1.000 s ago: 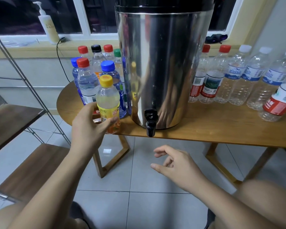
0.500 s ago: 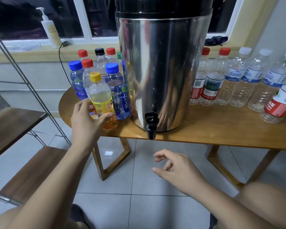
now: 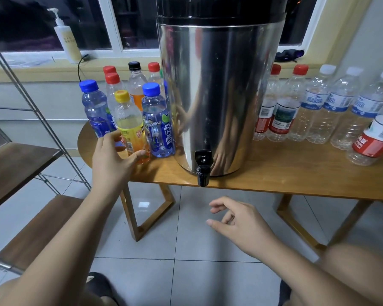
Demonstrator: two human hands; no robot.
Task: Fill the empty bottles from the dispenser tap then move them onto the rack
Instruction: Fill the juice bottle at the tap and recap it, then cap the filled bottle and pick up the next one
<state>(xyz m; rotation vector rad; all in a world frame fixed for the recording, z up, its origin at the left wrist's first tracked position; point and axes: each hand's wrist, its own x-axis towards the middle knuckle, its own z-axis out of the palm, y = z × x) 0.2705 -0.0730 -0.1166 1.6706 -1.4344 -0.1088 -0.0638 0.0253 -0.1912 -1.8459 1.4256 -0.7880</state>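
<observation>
Bottles crowd you on the head view. The steel dispenser (image 3: 219,96) stands in the middle of the wooden surface (image 3: 285,173), with its black tap (image 3: 203,167) jutting out over the front edge. To its left is a tight cluster of capped bottles. The yellow-capped bottle (image 3: 128,120) stands upright at the front, near the edge. A blue-capped bottle (image 3: 157,127) is just beside it on the dispenser side, and a second blue-capped bottle (image 3: 94,111) is just behind it to the left. Red and black caps show further back. To the right of the dispenser a row of clear bottles (image 3: 318,111) runs along the surface, well apart from both of your hands. The rack (image 3: 20,160), with wooden shelves and a metal frame, is at your far left. A pump bottle (image 3: 65,38) sits on the windowsill behind.

Your left hand (image 3: 111,160) reaches over the surface's front edge to the yellow-capped bottle. Its grip is spread wide around the lower part: the thumb lies across the front near the base and the fingers go round the left side. Your right hand (image 3: 241,226) hangs over the floor tiles below the tap. Its grip is loosely curled and has nothing in it.
</observation>
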